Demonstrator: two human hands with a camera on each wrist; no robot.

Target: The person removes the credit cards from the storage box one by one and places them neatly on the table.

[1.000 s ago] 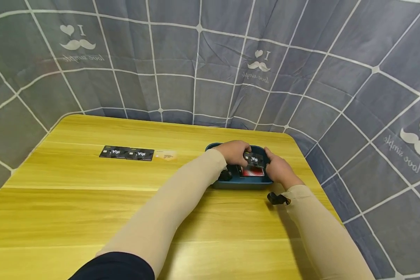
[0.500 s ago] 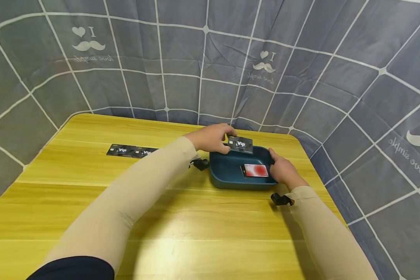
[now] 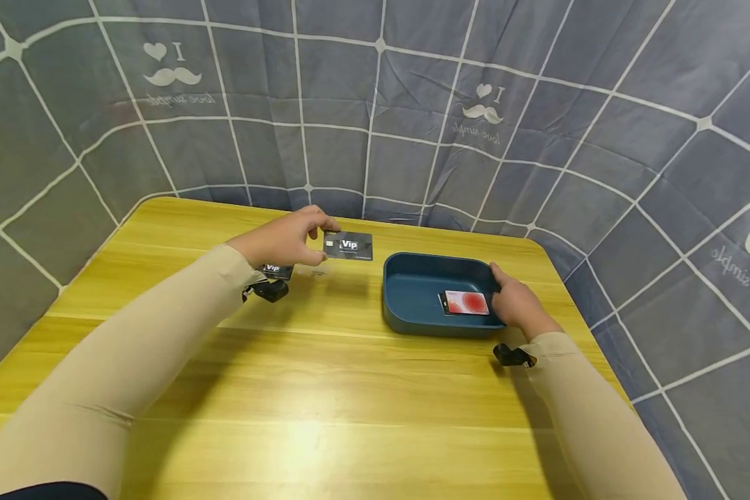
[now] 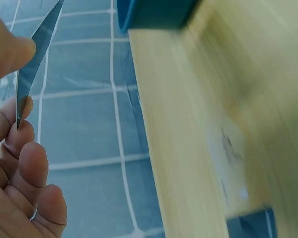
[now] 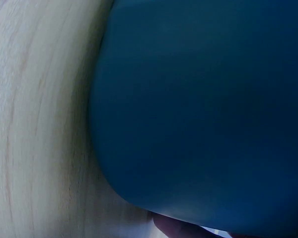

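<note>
Between thumb and fingers, my left hand (image 3: 285, 237) pinches a black Vip card (image 3: 348, 246) above the table, left of the blue box (image 3: 434, 325). In the left wrist view that card (image 4: 36, 62) appears nearly edge-on. My right hand (image 3: 520, 303) grips the box's right end, thumb at the rim; most of its fingers are hidden. The box wall (image 5: 198, 109) fills much of the right wrist view. Inside the box lies a red and white card (image 3: 467, 303), with a dark card edge showing beneath it.
Below my left hand, another black Vip card (image 3: 278, 271) lies on the wooden table (image 3: 325, 403), partly covered by the hand and wrist. A pale yellow card (image 3: 313, 271) lies to its right. A grey checked curtain (image 3: 344, 160) hangs behind the table.
My left hand has lifted the black Vip card out of the box and carried it left, over the table. My right hand stays at the box's right end. The view has shifted slightly.
</note>
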